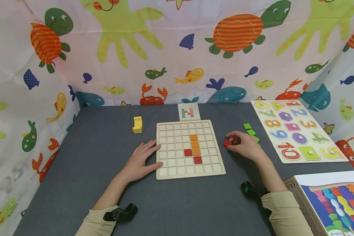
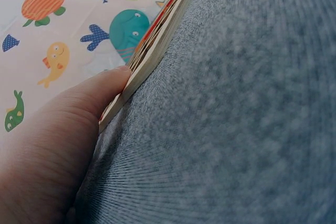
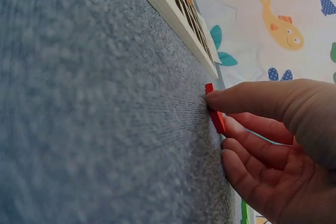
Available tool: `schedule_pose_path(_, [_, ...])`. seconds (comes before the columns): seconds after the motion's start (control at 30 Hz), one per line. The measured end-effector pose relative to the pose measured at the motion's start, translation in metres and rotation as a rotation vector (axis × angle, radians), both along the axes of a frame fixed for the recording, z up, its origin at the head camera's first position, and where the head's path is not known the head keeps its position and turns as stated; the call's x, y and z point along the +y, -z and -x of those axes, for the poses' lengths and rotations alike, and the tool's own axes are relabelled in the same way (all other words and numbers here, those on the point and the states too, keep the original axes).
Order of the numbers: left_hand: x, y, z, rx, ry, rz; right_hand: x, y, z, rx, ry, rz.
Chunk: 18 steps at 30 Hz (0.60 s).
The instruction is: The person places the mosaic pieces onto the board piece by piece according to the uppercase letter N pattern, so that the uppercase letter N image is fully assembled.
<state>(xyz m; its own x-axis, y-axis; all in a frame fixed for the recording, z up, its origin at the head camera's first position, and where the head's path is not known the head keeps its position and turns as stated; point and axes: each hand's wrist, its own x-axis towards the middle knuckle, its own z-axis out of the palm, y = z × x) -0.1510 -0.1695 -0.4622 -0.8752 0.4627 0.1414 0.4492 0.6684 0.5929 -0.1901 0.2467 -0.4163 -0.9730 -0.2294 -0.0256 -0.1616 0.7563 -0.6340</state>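
Observation:
A wooden grid board [image 1: 177,173] lies on the table, with three orange tiles [image 1: 195,144] in a column and two red tiles [image 1: 188,152] in its cells. My left hand [image 1: 140,162] rests at the board's left edge, fingers extended, thumb [image 2: 113,85] touching the rim in the left wrist view. To the right of the board, my right hand [image 1: 244,144] pinches a loose red tile [image 3: 217,116] between thumb and fingers, down at the cloth. Several green tiles [image 1: 250,132] lie just beyond that hand. Behind the board sits a small pattern card [image 1: 188,111] with coloured squares.
Left of the board stands a yellow block piece [image 1: 137,125]. A number-and-shape puzzle board [image 1: 296,131] lies at the right. In the near right corner is a cardboard box [image 1: 309,200] with a colourful lid. A printed curtain [image 1: 171,59] hangs behind the grey table [image 1: 188,206].

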Motion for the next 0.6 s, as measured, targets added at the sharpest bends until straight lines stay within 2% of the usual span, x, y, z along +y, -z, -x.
schedule_pose_path(0.23, [0.000, 0.000, 0.000, 0.007, 0.002, -0.003, -0.008, 0.000, 0.003, -0.018, 0.001, 0.077])
schedule_pose_path(0.37, [0.000, 0.000, -0.001, 0.006, 0.000, -0.003, -0.020, -0.003, 0.007, -0.054, -0.030, 0.152])
schedule_pose_path(0.6, [0.000, 0.001, 0.000, 0.009, 0.005, -0.010, -0.051, -0.009, 0.012, -0.103, -0.094, 0.187])
